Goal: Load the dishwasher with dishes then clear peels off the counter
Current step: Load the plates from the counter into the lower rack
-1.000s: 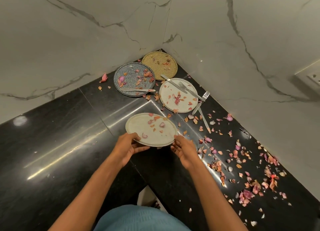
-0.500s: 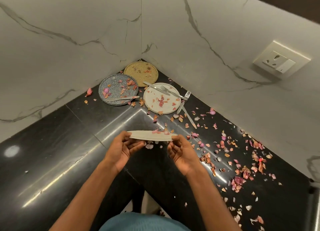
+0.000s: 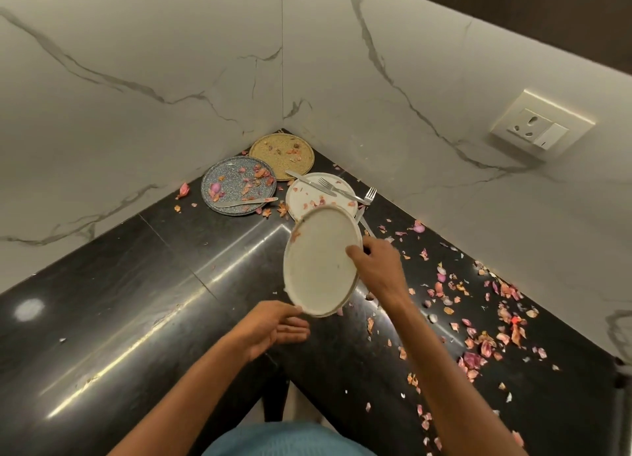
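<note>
Above the inner corner of the black tabletop (image 3: 143, 284), a cream plate (image 3: 319, 260) is held clear of the surface, tipped steeply so its face turns toward the camera. The right hand (image 3: 376, 271) grips its right rim, thumb on the face and fingers curled behind. The left hand (image 3: 273, 325) sits just beneath the lower rim with fingers relaxed and spread; whether a fingertip touches the rim cannot be told.

Handling assessment: the plate appears rigid and moderately light, likely ceramic or melamine, and should be treated as breakable over a stone surface. Its face looks smooth and may be slick where residue clings near the upper left edge. The rim is the sound place to hold it, with opposing edges preferable to a single-sided pinch.

Remaining dishes lie in the corner: a second cream plate (image 3: 319, 195) carrying a knife (image 3: 307, 181) and fork (image 3: 337, 190), a speckled blue plate (image 3: 238, 190) with a knife (image 3: 248, 202) across it, and a tan plate (image 3: 281, 156) against the wall. Another fork (image 3: 367, 199) lies beside the cream plate, partly covered by the held one. Onion peels (image 3: 478, 318) are scattered over the right run of the tabletop.

Not verifiable: the dishwasher is out of view; the right fingers behind the plate are hidden; the lower right of the tabletop is cut off. A wall socket (image 3: 540, 127) sits at right.
</note>
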The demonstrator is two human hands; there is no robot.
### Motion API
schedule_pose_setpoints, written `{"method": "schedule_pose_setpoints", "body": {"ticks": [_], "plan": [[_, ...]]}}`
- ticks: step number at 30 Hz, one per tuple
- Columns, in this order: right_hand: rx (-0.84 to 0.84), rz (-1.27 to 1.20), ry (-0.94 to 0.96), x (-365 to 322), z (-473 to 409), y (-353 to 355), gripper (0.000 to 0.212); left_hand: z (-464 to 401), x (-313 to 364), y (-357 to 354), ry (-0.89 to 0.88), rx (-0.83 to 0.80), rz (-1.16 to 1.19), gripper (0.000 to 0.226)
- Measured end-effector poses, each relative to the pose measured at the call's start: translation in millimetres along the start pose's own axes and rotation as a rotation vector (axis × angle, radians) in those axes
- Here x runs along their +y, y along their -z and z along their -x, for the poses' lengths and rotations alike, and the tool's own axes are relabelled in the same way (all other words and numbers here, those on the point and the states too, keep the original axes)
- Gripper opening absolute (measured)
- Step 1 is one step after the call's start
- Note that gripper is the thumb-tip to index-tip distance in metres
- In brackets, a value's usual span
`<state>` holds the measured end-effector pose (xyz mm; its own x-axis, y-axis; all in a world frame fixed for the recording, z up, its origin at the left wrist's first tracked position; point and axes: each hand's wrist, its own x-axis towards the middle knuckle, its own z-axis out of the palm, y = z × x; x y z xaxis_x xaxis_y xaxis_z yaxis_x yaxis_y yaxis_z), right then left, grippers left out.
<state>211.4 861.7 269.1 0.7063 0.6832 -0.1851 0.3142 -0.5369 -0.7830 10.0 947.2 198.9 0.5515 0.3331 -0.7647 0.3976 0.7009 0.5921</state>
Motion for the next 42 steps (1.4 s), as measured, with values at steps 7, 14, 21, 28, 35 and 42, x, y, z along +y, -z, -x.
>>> {"method": "schedule_pose_setpoints", "body": {"ticks": [7, 14, 21, 28, 35, 42], "plan": [[0.163, 0.513, 0.610, -21, -8, 28, 0.020, -12, 51, 6, -0.401, 0.298, -0.311, 0.045], [0.323, 0.616, 0.756, -11, 3, 38, 0.022, -14, 107, 10, -0.662, 0.146, -0.237, 0.047], [0.530, 0.242, 0.595, 12, 10, 61, 0.010, -6, 114, 2, -0.667, -0.034, -0.231, 0.027], [0.460, -0.136, 0.263, 41, 23, 71, 0.034, 2, 108, -34, -0.791, 0.072, -0.261, 0.036], [0.425, -0.234, 0.084, 64, 47, 69, 0.057, 21, 98, -62, -0.943, 0.094, -0.356, 0.045], [0.484, -0.285, 0.020, 100, 95, 78, 0.044, 47, 70, -90, -1.019, 0.072, -0.511, 0.029]]}}
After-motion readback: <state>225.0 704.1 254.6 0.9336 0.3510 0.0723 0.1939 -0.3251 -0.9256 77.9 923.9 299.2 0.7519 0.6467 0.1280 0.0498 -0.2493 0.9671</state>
